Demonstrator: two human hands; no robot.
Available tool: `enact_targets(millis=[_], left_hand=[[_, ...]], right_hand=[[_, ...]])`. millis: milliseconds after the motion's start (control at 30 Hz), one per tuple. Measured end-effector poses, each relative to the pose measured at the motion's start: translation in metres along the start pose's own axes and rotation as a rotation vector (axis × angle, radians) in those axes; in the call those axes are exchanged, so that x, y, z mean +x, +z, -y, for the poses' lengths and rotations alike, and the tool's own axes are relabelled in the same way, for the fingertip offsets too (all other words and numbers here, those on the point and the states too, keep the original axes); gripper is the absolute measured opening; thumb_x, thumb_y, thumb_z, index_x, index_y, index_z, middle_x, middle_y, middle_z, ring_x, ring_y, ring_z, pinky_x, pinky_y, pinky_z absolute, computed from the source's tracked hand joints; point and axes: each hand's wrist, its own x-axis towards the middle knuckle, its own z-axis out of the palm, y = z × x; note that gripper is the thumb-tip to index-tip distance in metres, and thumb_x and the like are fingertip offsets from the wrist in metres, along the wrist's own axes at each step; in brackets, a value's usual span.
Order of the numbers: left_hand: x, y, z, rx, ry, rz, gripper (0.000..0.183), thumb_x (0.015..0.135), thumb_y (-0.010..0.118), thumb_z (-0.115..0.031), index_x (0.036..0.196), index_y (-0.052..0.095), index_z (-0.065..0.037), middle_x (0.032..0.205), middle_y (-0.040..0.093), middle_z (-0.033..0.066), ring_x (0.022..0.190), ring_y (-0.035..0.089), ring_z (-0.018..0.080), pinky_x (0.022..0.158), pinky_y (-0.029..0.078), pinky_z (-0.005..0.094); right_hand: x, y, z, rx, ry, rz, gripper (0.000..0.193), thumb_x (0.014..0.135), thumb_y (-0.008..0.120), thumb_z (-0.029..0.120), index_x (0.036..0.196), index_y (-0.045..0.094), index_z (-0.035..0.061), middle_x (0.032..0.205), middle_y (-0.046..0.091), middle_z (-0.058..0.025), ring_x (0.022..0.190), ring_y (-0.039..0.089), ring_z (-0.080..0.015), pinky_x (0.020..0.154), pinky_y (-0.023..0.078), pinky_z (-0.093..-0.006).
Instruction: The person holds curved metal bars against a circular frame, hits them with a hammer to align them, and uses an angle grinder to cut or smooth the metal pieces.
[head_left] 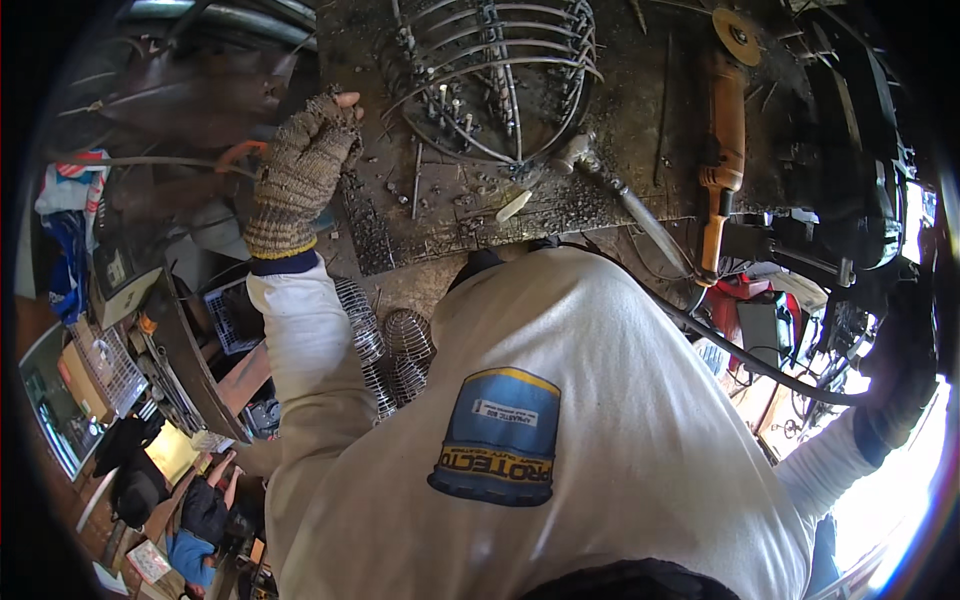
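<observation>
My left hand (305, 165), in a brown knitted work glove with bare fingertips poking through, is raised beside the left edge of a dark metal work table (450, 225). Its fingers are curled in; whatever they hold, if anything, is hidden. An orange handle-like piece (240, 156) shows just left of the glove. Out at the far right, my right hand (905, 345) is a dark shape in shadow, its fingers unreadable. Between them on the table sit a welded cage of curved metal rods (519, 161), a hammer (645, 220) with a tubular handle, and an orange angle grinder (722, 130).
A pale stick (513, 206), a thin rod (417, 180) and dark grit lie on the table. A black cable (750, 365) runs toward the right. Wire cages (408, 345) stand below the table. At lower left, another person (205, 520) is among shelves and clutter.
</observation>
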Motion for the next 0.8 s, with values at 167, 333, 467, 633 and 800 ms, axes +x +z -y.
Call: enact_targets(millis=[167,333,467,633,800], left_hand=[[-0.004,0.003,0.003,0.32,0.233,-0.055,0.031,0.095,0.065,-0.013,0.125,0.064,-0.006,0.116,0.069,0.0063,0.105,0.065,0.014,0.076,0.053,0.0277],[-0.001,0.038,-0.021,0.811,0.415,-0.163,0.038,0.088,0.073,-0.018,0.124,0.065,-0.009,0.11,0.07,0.0076,0.097,0.069,0.0196,0.079,0.055,0.0321],[0.007,0.058,-0.011,1.157,0.7,-0.368,0.034,0.083,0.076,-0.022,0.115,0.068,-0.011,0.103,0.072,0.0087,0.09,0.069,0.0273,0.079,0.056,0.0375],[0.007,0.066,0.006,1.327,0.788,-0.482,0.022,0.085,0.074,-0.023,0.104,0.07,-0.012,0.101,0.072,0.0086,0.09,0.069,0.0287,0.078,0.057,0.0393],[0.007,0.065,0.013,1.178,0.678,-0.402,0.02,0.084,0.075,-0.02,0.102,0.071,-0.012,0.1,0.073,0.0083,0.091,0.069,0.0283,0.08,0.057,0.039]], right_hand=[[0.0,0.003,0.0,0.008,0.005,0.019,0.051,0.103,0.044,0.033,0.143,0.044,0.0023,0.114,0.06,-0.0117,0.091,0.057,-0.0174,0.071,0.047,-0.0278],[-0.004,0.001,0.007,0.001,0.006,0.011,0.051,0.103,0.044,0.033,0.142,0.045,0.0017,0.11,0.062,-0.0111,0.086,0.058,-0.0163,0.068,0.047,-0.0266],[-0.007,0.001,0.015,-0.01,0.013,0.001,0.05,0.102,0.044,0.033,0.142,0.046,0.0012,0.107,0.064,-0.0107,0.083,0.058,-0.0154,0.066,0.047,-0.0255],[-0.013,-0.002,0.023,-0.02,0.03,-0.021,0.05,0.103,0.044,0.032,0.142,0.046,0.0012,0.113,0.063,-0.0115,0.087,0.06,-0.0162,0.07,0.048,-0.026],[-0.015,-0.006,0.019,-0.014,-0.034,-0.022,0.049,0.104,0.041,0.029,0.145,0.042,0.0029,0.139,0.055,-0.0154,0.113,0.061,-0.0214,0.091,0.051,-0.0306]])
